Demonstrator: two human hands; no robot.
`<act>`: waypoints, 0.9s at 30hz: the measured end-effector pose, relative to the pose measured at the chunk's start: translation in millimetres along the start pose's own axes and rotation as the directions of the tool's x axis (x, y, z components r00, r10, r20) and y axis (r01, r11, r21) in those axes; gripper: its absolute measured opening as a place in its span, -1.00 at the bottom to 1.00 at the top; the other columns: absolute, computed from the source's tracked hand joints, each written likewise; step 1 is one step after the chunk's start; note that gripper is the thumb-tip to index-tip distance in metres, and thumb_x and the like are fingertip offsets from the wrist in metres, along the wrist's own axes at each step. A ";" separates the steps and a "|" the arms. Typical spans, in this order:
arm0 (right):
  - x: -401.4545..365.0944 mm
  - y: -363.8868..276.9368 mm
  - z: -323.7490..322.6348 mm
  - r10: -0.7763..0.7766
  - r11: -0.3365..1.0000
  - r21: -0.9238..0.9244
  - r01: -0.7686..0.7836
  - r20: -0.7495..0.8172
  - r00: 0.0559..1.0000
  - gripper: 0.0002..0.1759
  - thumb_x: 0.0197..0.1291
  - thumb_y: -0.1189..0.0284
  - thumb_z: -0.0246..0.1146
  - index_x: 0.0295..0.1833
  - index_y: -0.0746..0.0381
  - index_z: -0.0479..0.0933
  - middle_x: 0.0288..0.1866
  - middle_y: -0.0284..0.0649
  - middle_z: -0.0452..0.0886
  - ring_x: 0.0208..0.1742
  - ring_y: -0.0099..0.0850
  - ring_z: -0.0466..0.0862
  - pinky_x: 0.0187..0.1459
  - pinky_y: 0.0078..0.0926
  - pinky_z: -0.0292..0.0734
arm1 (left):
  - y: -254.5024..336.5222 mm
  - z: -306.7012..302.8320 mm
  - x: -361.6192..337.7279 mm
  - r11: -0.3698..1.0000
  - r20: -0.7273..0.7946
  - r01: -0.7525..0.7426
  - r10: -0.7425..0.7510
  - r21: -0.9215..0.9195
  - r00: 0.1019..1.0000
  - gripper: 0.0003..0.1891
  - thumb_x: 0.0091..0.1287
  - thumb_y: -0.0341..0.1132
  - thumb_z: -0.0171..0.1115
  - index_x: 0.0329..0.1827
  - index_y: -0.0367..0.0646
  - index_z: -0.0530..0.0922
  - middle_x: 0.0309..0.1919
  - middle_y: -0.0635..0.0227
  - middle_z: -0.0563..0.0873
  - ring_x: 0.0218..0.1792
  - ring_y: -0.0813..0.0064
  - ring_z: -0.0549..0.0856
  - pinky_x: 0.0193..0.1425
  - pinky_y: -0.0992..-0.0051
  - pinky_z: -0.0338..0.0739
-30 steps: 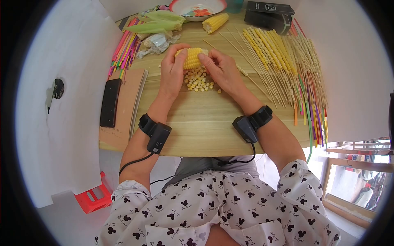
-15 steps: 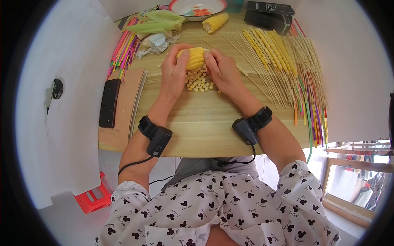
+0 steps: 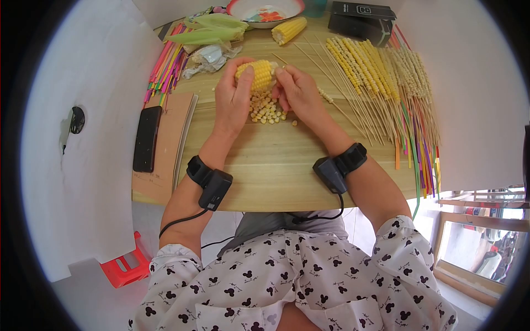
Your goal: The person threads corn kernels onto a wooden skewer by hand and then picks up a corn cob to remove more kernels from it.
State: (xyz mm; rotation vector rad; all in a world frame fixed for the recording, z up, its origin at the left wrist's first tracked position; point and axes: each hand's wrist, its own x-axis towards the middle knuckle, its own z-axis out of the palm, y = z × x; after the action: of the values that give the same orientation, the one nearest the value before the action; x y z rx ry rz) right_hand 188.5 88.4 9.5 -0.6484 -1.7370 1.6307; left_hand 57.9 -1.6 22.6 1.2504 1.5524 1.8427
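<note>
So the left hand (image 3: 233, 95) is curling its fingers round a corn cob (image 3: 258, 74); the right hand (image 3: 301, 95) is bending its fingers nearly closed beside it, whether gripping anything I can't tell.

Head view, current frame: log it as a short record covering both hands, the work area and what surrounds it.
Left hand: wrapped around a yellow corn cob
Right hand: fingertips at the cob's pale right end; contact unclear
Below cob: loose kernels piled on the table
Far side: second cob, green husks, black box
Right side: thin sticks threaded with kernels, laid side by side
Left side: phone on a brown notebook; coloured strips beyond
</note>
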 end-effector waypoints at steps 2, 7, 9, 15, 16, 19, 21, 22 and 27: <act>1.2 0.6 -0.8 0.002 0.999 0.053 -0.003 0.019 1.000 -0.57 0.50 0.17 0.04 -0.28 0.31 0.48 -0.56 -0.31 0.57 -0.73 -0.67 0.42 -0.69 -0.66 0.28 | 0.2 -1.7 0.3 0.999 -0.001 -0.022 0.022 0.040 1.000 -0.74 0.49 -0.24 0.06 0.06 -0.23 0.52 -0.19 0.35 0.64 -0.18 0.60 0.57 -0.08 0.55 0.48; 1.5 0.3 -3.3 0.042 0.987 0.155 -0.052 0.067 0.997 -0.50 0.48 0.08 0.07 -0.32 0.31 0.49 -0.55 -0.28 0.57 -0.72 -0.69 0.40 -0.68 -0.70 0.24 | -3.3 -2.9 1.7 0.994 -0.001 -0.061 0.061 0.092 0.998 -0.74 0.47 -0.26 0.07 0.06 -0.25 0.52 -0.15 0.31 0.63 -0.12 0.53 0.57 0.01 0.50 0.47; 1.3 0.5 -3.5 0.043 0.988 0.144 -0.053 0.068 0.997 -0.51 0.48 0.08 0.08 -0.32 0.31 0.49 -0.55 -0.28 0.57 -0.72 -0.69 0.39 -0.68 -0.71 0.24 | -6.6 -3.3 2.0 0.982 0.020 -0.103 0.102 0.156 0.995 -0.74 0.50 -0.27 0.03 0.11 -0.20 0.52 -0.13 0.41 0.60 -0.15 0.65 0.51 -0.06 0.61 0.43; 1.3 0.0 -3.2 0.069 0.985 0.156 -0.079 0.065 0.995 -0.63 0.46 0.24 0.09 -0.28 0.33 0.52 -0.54 -0.27 0.58 -0.72 -0.68 0.40 -0.68 -0.70 0.24 | -12.3 -6.0 4.3 0.979 0.020 -0.097 0.095 0.179 0.995 -0.74 0.49 -0.27 0.04 0.12 -0.19 0.52 -0.12 0.42 0.60 -0.16 0.67 0.52 -0.10 0.63 0.44; 1.4 -0.3 -3.3 0.090 0.978 0.181 -0.100 0.063 0.994 -0.68 0.44 0.30 0.09 -0.27 0.34 0.52 -0.54 -0.27 0.58 -0.72 -0.68 0.40 -0.68 -0.70 0.25 | -11.4 -6.0 4.0 0.979 0.020 -0.097 0.095 0.179 0.995 -0.74 0.49 -0.27 0.04 0.12 -0.19 0.52 -0.12 0.42 0.60 -0.16 0.67 0.52 -0.10 0.63 0.44; 1.1 -1.0 -3.5 0.070 0.988 0.132 -0.079 0.071 0.995 -0.73 0.41 0.37 0.07 -0.24 0.34 0.53 -0.55 -0.27 0.59 -0.73 -0.67 0.40 -0.68 -0.69 0.25 | -6.7 -5.5 3.3 0.991 0.000 -0.015 0.016 0.133 1.000 -0.73 0.48 -0.26 0.04 0.13 -0.15 0.52 -0.12 0.44 0.62 -0.18 0.70 0.53 -0.17 0.66 0.45; 1.2 0.3 -3.4 0.066 0.992 0.107 -0.072 0.059 0.996 -0.73 0.41 0.37 0.07 -0.23 0.34 0.54 -0.55 -0.27 0.59 -0.73 -0.67 0.40 -0.68 -0.69 0.26 | -4.1 -5.3 3.3 0.993 -0.027 0.027 -0.024 0.113 0.999 -0.73 0.46 -0.25 0.03 0.13 -0.12 0.53 -0.11 0.46 0.63 -0.19 0.72 0.55 -0.22 0.67 0.46; 1.3 1.1 -3.4 0.061 0.995 0.082 -0.065 0.048 0.997 -0.73 0.41 0.37 0.07 -0.22 0.35 0.54 -0.56 -0.28 0.60 -0.73 -0.67 0.40 -0.68 -0.68 0.27 | -3.0 -5.4 3.3 0.993 -0.027 0.027 -0.024 0.113 0.999 -0.73 0.46 -0.25 0.03 0.13 -0.12 0.53 -0.11 0.46 0.63 -0.19 0.72 0.55 -0.22 0.67 0.46; 2.0 5.0 -3.2 0.052 0.998 0.047 -0.053 0.022 0.998 -0.73 0.41 0.37 0.08 -0.16 0.36 0.55 -0.57 -0.28 0.60 -0.73 -0.66 0.42 -0.67 -0.65 0.28 | -6.6 -7.6 4.9 0.994 -0.044 0.086 -0.083 0.075 0.996 -0.74 0.46 -0.25 0.03 0.11 -0.11 0.54 -0.11 0.46 0.63 -0.18 0.72 0.57 -0.22 0.67 0.46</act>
State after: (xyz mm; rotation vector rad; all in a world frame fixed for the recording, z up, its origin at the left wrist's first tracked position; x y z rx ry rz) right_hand 189.2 92.5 4.8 -0.6620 -1.7036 1.7145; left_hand 47.6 -0.1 18.4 1.1678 1.6858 1.7816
